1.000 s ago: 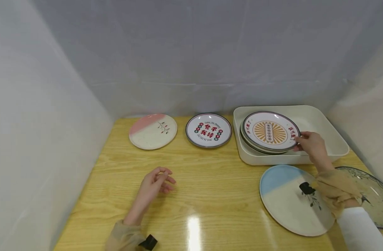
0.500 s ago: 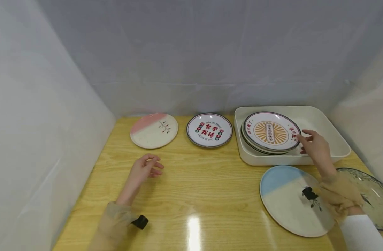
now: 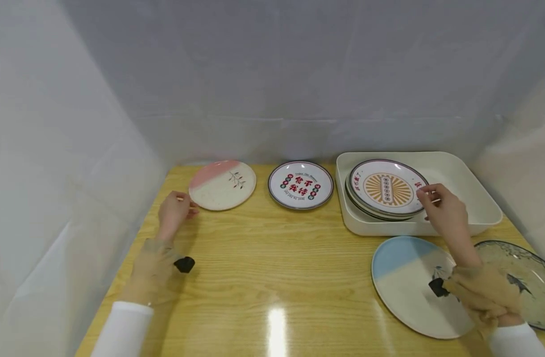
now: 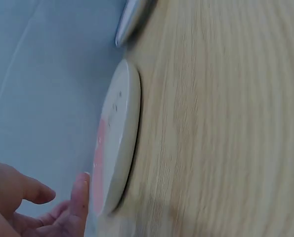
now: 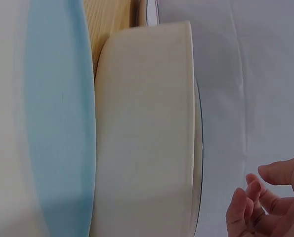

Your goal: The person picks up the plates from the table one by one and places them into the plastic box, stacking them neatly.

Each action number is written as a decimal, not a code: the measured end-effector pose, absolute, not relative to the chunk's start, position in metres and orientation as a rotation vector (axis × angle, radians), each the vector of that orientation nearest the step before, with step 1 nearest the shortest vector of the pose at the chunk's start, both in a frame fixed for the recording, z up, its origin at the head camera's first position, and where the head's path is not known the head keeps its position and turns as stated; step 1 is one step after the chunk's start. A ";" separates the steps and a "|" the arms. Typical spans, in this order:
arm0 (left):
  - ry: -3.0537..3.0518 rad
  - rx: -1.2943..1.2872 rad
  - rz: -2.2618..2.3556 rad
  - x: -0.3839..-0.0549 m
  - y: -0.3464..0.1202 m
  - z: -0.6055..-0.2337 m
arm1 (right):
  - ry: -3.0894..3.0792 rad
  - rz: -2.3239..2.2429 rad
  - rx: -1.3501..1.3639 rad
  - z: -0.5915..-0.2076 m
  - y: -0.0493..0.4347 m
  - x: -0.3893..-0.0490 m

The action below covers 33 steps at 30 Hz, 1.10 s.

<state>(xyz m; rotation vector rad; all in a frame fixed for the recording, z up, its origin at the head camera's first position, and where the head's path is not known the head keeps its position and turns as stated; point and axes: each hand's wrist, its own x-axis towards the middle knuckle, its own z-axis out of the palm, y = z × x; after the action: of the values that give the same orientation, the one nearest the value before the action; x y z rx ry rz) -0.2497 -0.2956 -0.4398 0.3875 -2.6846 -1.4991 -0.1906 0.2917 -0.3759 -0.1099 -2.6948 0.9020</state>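
Note:
At the left edge of a pink-and-cream plate [image 3: 222, 185], my left hand [image 3: 174, 213] has its fingertips right by the rim. In the left wrist view, the thumb and fingers [image 4: 80, 197] are apart, with nothing between them. My right hand [image 3: 446, 210] hovers over the right rim of the top plate with an orange sunburst [image 3: 388, 189]. That plate lies on a stack inside a cream tray [image 3: 475, 198]. In the right wrist view the right hand's fingers [image 5: 237, 210] are loosely bent, thumb apart, and hold nothing.
A white plate with red lettering [image 3: 300, 185] lies between the pink plate and the tray. In front of the tray sits a large blue-and-cream plate [image 3: 410, 292], beside a patterned dark-rimmed plate [image 3: 540, 292]. Pale sheeting [image 3: 272, 74] encloses the wooden table [image 3: 263, 267].
My left hand has moved left and forward, from above the table to the pink plate's edge. The right hand stays by the sunburst plate's rim, its fingers having eased off it.

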 end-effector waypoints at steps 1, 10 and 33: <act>-2.708 0.415 -1.480 -0.254 -0.300 -0.441 | -2.689 0.910 -0.075 -0.376 0.288 -0.189; -2.957 0.421 -1.342 -0.285 -0.311 -0.449 | -2.742 0.967 0.076 -0.377 0.259 -0.180; -2.892 0.348 -1.367 -0.291 -0.310 -0.462 | -2.833 1.106 0.228 -0.389 0.223 -0.160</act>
<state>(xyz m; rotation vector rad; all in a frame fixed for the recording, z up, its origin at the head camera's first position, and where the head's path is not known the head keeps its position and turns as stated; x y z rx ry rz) -0.2909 -0.3102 -0.4615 0.3485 -2.8922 -1.3666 -0.1603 0.2232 -0.3893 0.2284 -2.8330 1.1057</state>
